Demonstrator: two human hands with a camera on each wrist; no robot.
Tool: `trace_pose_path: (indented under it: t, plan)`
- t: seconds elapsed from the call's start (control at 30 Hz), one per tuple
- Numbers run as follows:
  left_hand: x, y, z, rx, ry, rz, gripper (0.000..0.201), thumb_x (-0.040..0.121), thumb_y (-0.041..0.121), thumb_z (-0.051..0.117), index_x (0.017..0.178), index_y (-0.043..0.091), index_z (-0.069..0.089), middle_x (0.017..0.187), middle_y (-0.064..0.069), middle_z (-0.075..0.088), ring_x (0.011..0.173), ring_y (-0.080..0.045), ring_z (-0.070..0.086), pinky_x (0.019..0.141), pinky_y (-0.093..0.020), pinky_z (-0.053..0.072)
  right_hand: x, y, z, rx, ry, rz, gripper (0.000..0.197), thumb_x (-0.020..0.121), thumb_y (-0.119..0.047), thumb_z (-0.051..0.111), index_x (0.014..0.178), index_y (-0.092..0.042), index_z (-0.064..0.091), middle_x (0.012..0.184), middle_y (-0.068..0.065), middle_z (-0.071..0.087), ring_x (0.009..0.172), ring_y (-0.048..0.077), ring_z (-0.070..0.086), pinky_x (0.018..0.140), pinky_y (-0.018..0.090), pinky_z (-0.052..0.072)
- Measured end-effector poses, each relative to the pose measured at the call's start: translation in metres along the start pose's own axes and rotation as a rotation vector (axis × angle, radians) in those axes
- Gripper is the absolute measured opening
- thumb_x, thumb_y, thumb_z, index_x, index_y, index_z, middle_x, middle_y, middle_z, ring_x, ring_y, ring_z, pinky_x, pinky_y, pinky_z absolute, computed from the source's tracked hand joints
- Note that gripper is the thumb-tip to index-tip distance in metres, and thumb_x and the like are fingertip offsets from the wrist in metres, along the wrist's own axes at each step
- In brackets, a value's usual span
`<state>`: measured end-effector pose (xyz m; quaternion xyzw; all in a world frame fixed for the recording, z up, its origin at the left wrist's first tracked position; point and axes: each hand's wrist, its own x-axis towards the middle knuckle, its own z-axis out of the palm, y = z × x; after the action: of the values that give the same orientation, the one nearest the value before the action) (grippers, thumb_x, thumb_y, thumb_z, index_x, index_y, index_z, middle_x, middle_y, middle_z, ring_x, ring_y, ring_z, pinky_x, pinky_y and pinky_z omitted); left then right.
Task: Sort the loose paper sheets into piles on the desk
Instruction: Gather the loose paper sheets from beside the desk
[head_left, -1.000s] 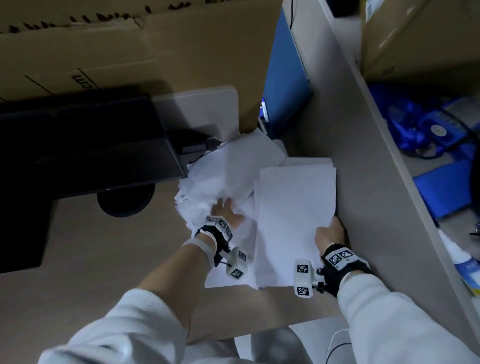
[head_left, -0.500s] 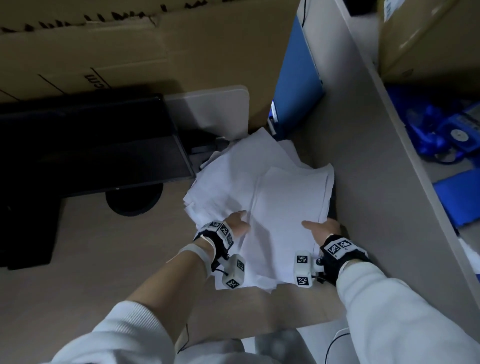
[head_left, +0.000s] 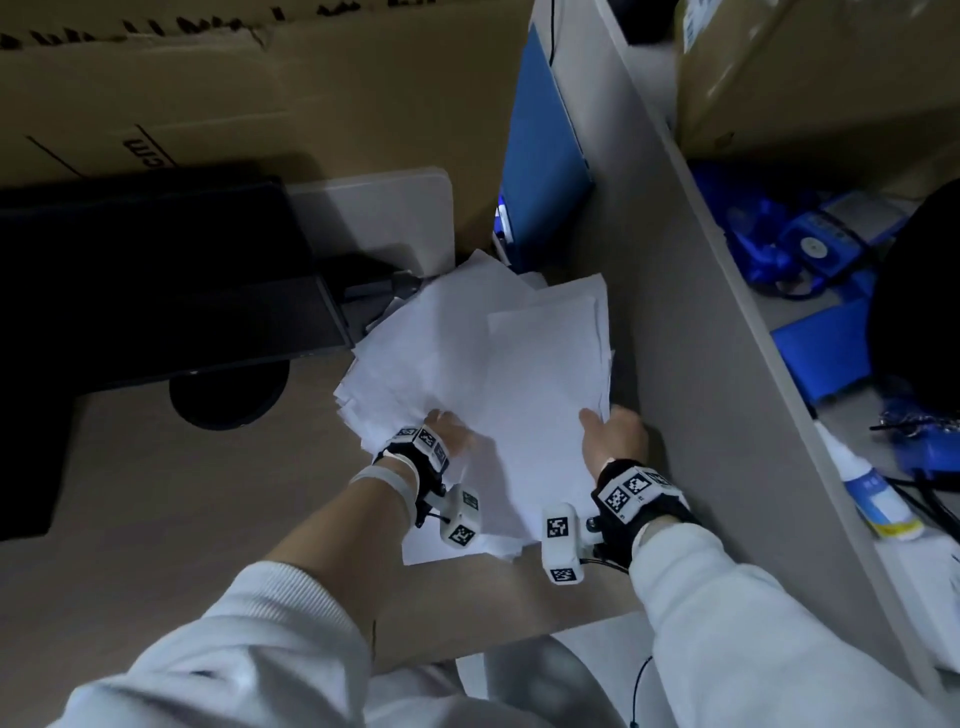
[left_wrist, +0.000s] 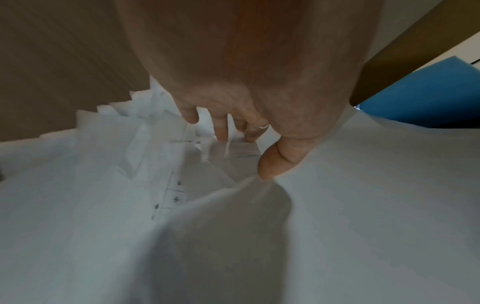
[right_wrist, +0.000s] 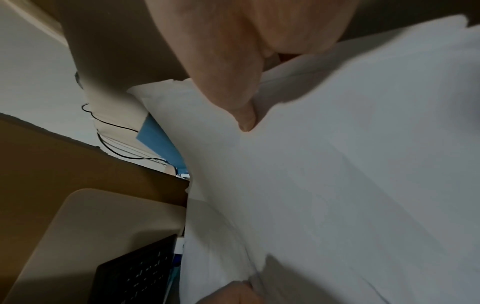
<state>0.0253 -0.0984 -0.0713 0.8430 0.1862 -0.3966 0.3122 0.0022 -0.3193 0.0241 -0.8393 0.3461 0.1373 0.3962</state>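
Both hands on the paper sheets (head_left: 519, 374), heaped loose on the surface (head_left: 156, 493) beside the partition (head_left: 691, 338). Left hand (head_left: 447, 436) pinching a sheet edge, thumb (left_wrist: 272, 164) on top, fingers (left_wrist: 221, 129) tucked beneath, seen only from the wrist view. Right hand (head_left: 615, 436) gripping the stack's near right edge, thumb (right_wrist: 244, 117) pressed on top, fingers hidden under paper. Faint printed marks under the left hand, unreadable. Beyond the hands, "cm" on a cardboard box (head_left: 234, 93).
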Motion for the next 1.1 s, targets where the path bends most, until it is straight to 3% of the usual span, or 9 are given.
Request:
trace_pose_path:
  t: [0.13, 0.6, 0.7, 0.8, 0.87, 0.9, 0.93, 1.0, 1.1]
  plan:
    - [-0.021, -0.006, -0.005, -0.198, 0.044, -0.077, 0.07, 0.093, 0.02, 0.064, 0.151, 0.004, 0.03, 0.158, -0.018, 0.028, 0.145, -0.036, 0.03, 0.119, -0.044, 0.027, -0.006, 0.002, -0.016, 0.052, 0.069, -0.026, 0.026, 0.096, -0.027, 0.057, 0.102, -0.003, 0.067, 0.108, 0.016, 0.071, 0.097, 0.037, 0.065, 0.082, 0.034, 0.048]
    - [-0.109, 0.023, -0.049, -0.779, 0.234, 0.235, 0.082, 0.08, 0.023, 0.072, 0.15, 0.005, 0.034, 0.152, -0.011, 0.041, 0.139, -0.029, 0.041, 0.107, -0.033, 0.036, -0.064, -0.076, -0.022, 0.214, 0.155, -0.396, 0.024, 0.095, -0.029, 0.056, 0.095, -0.008, 0.069, 0.089, 0.015, 0.068, 0.081, 0.036, 0.059, 0.076, 0.039, 0.049]
    - [-0.122, 0.014, -0.069, -0.966, 0.3, 0.29, 0.056, 0.072, 0.013, 0.071, 0.122, -0.003, 0.051, 0.114, -0.013, 0.065, 0.1, -0.031, 0.065, 0.074, -0.02, 0.051, -0.082, -0.086, -0.009, 0.239, 0.03, -0.39, 0.028, 0.086, -0.036, 0.057, 0.068, -0.015, 0.055, 0.065, 0.001, 0.052, 0.064, 0.028, 0.044, 0.067, 0.038, 0.045]
    - [-0.141, -0.014, -0.091, -1.005, 0.366, 0.25, 0.029, 0.087, 0.001, 0.061, 0.111, 0.006, 0.045, 0.083, -0.006, 0.054, 0.07, -0.022, 0.054, 0.047, -0.02, 0.043, -0.104, -0.089, 0.007, 0.256, -0.039, -0.365, 0.026, 0.082, -0.037, 0.057, 0.062, -0.02, 0.05, 0.061, -0.002, 0.045, 0.062, 0.026, 0.04, 0.065, 0.035, 0.04]
    - [-0.147, -0.042, -0.105, -1.047, 0.347, 0.219, 0.03, 0.086, 0.006, 0.063, 0.113, 0.002, 0.052, 0.077, -0.02, 0.051, 0.075, -0.035, 0.054, 0.046, -0.034, 0.045, -0.117, -0.09, 0.019, 0.265, -0.068, -0.355, 0.022, 0.09, -0.024, 0.058, 0.071, -0.015, 0.054, 0.064, 0.002, 0.05, 0.062, 0.025, 0.043, 0.063, 0.029, 0.038]
    - [-0.148, -0.056, -0.11, -1.059, 0.334, 0.205, 0.033, 0.083, 0.01, 0.065, 0.113, 0.0, 0.056, 0.076, -0.025, 0.049, 0.104, -0.052, 0.054, 0.046, -0.036, 0.047, -0.124, -0.09, 0.024, 0.274, -0.073, -0.353, 0.018, 0.092, -0.019, 0.057, 0.075, -0.013, 0.057, 0.066, 0.003, 0.052, 0.062, 0.024, 0.045, 0.061, 0.027, 0.04]
    - [-0.153, -0.07, -0.115, -1.071, 0.305, 0.198, 0.029, 0.083, 0.012, 0.066, 0.109, 0.001, 0.059, 0.073, -0.02, 0.049, 0.081, -0.006, 0.046, 0.045, -0.028, 0.048, -0.129, -0.089, 0.031, 0.302, -0.085, -0.347, 0.013, 0.093, -0.015, 0.057, 0.081, -0.011, 0.059, 0.069, 0.003, 0.055, 0.064, 0.023, 0.048, 0.059, 0.025, 0.042]
    - [-0.154, -0.098, -0.12, -1.08, 0.272, 0.2, 0.003, 0.09, 0.008, 0.064, 0.093, 0.007, 0.063, 0.076, 0.001, 0.061, 0.075, -0.012, 0.062, 0.06, -0.021, 0.046, -0.138, -0.087, 0.047, 0.391, -0.102, -0.322, 0.007, 0.093, -0.01, 0.056, 0.092, -0.008, 0.063, 0.079, 0.005, 0.061, 0.069, 0.022, 0.052, 0.059, 0.024, 0.043]
    - [-0.156, -0.134, -0.123, -1.098, 0.262, 0.18, 0.009, 0.087, 0.008, 0.071, 0.095, 0.008, 0.067, 0.087, 0.001, 0.069, 0.087, -0.021, 0.064, 0.08, -0.032, 0.047, -0.144, -0.08, 0.071, 0.407, -0.122, -0.273, 0.007, 0.092, -0.006, 0.056, 0.094, -0.008, 0.062, 0.085, 0.008, 0.06, 0.074, 0.022, 0.052, 0.065, 0.029, 0.042]
